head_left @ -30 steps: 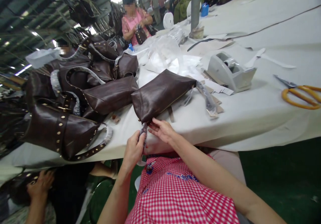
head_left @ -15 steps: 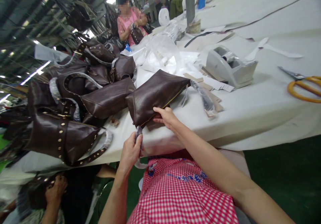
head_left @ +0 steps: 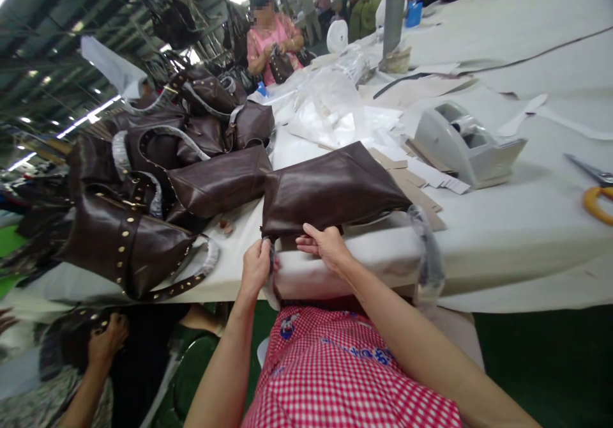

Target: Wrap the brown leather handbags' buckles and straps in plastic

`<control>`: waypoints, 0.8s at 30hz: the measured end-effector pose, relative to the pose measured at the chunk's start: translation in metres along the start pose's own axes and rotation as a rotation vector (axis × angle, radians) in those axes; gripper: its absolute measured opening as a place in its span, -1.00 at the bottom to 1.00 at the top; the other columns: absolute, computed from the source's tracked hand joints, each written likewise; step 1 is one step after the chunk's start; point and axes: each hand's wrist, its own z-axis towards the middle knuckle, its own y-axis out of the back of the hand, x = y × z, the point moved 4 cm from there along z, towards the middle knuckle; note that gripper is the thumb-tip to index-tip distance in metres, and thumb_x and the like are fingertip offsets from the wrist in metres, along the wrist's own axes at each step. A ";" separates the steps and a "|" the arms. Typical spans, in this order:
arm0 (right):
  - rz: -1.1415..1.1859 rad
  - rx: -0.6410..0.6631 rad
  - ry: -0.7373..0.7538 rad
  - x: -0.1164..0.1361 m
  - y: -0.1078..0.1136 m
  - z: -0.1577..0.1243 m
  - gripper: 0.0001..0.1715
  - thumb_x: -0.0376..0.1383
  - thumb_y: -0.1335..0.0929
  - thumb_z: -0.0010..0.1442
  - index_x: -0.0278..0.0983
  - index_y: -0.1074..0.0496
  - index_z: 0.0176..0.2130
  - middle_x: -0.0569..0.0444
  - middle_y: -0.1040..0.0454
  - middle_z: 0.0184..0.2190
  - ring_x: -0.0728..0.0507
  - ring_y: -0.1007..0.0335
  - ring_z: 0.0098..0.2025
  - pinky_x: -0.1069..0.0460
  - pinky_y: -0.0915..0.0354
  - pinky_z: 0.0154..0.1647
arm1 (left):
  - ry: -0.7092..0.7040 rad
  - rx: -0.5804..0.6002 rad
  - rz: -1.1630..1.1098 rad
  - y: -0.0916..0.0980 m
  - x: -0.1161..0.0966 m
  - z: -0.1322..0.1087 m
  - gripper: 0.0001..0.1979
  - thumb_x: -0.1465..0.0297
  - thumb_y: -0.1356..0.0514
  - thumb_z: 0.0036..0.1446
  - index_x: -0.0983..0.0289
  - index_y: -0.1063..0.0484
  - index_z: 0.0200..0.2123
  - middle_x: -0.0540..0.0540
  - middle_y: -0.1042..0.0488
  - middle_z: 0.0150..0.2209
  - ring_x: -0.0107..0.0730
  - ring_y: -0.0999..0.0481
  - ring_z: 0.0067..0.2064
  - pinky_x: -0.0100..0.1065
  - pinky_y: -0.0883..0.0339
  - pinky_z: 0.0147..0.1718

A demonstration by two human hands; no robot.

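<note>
A dark brown leather handbag (head_left: 330, 188) lies on the white-covered table near its front edge. My left hand (head_left: 256, 265) is closed around one end of its plastic-wrapped strap (head_left: 272, 284), at the bag's lower left corner. At the bag's near edge, my right hand (head_left: 328, 247) has its thumb against the leather, with the fingers curled just below. The other end of the wrapped strap (head_left: 428, 255) hangs over the table edge to the right. Of the bag, the zipper side is turned down and mostly hidden.
Several studded brown handbags (head_left: 129, 243) are heaped on the left. Rightward stand a grey tape dispenser (head_left: 467, 144) and orange-handled scissors (head_left: 596, 201), with cardboard pieces (head_left: 416, 188) nearby. A co-worker's hand (head_left: 108, 338) is low at left; another person (head_left: 272, 38) holds a bag farther back.
The handbag has rolled over, so its zipper edge no longer shows. Its right strap end has dropped over the table edge. My right thumb has slid down to the bag's near edge.
</note>
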 end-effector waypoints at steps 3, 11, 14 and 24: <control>-0.146 0.181 -0.101 0.000 -0.005 -0.007 -0.68 -0.20 -0.52 0.07 -0.43 -0.50 -0.39 -0.16 -0.57 -0.45 -0.16 -0.56 -0.47 0.03 -0.53 -0.57 | -0.090 0.056 0.070 0.011 -0.011 -0.005 -0.68 0.16 0.00 0.21 0.23 -0.27 -0.48 -0.07 -0.39 -0.66 -0.48 -0.35 -0.70 -0.47 -0.18 -0.66; -0.338 0.217 -0.050 0.033 -0.025 0.018 -0.70 -0.19 -0.44 0.21 -0.40 -0.48 -0.39 -0.05 -0.56 -0.50 -0.08 -0.54 -0.49 0.10 -0.48 -0.55 | -0.145 0.015 0.224 0.009 -0.034 -0.015 -0.67 0.22 0.07 0.30 0.23 -0.26 -0.48 -0.08 -0.33 -0.66 -0.51 -0.31 -0.71 -0.48 -0.11 -0.65; -0.418 0.272 -0.136 0.013 -0.033 0.018 -0.64 -0.15 -0.43 0.21 -0.39 -0.44 -0.45 0.00 -0.51 -0.60 -0.07 -0.49 -0.56 0.09 -0.45 -0.58 | -0.178 -0.006 0.260 -0.002 -0.031 -0.004 -0.67 0.27 0.06 0.31 0.23 -0.26 -0.49 -0.05 -0.35 -0.62 -0.48 -0.35 -0.64 -0.45 -0.12 -0.56; 0.109 0.418 -0.453 -0.051 -0.050 0.023 -0.68 -0.13 -0.36 0.29 -0.28 -0.40 -0.41 0.17 -0.47 -0.59 -0.03 -0.41 -0.55 0.09 -0.38 -0.47 | -0.224 -0.062 0.312 -0.003 -0.033 -0.004 -0.81 0.31 -0.05 0.27 0.23 -0.28 -0.41 0.06 -0.45 -0.44 -0.32 -0.45 -0.37 -0.38 -0.17 -0.38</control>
